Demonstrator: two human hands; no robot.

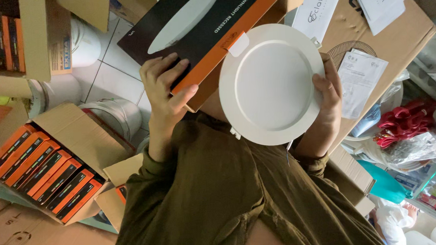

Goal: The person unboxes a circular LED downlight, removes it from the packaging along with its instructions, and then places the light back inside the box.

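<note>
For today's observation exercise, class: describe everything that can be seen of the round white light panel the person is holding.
The round white light panel is a flat disc of smooth matte plastic, as it looks, with a wide raised rim around a recessed circular face. Small clips stick out at its edge, upper right and lower left. It is unlit and faces the camera. The right hand grips its right rim; its left edge overlaps the black and orange box held by the left hand.

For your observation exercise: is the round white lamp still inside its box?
No, the round white lamp is out, held by the right hand beside the box.
</note>
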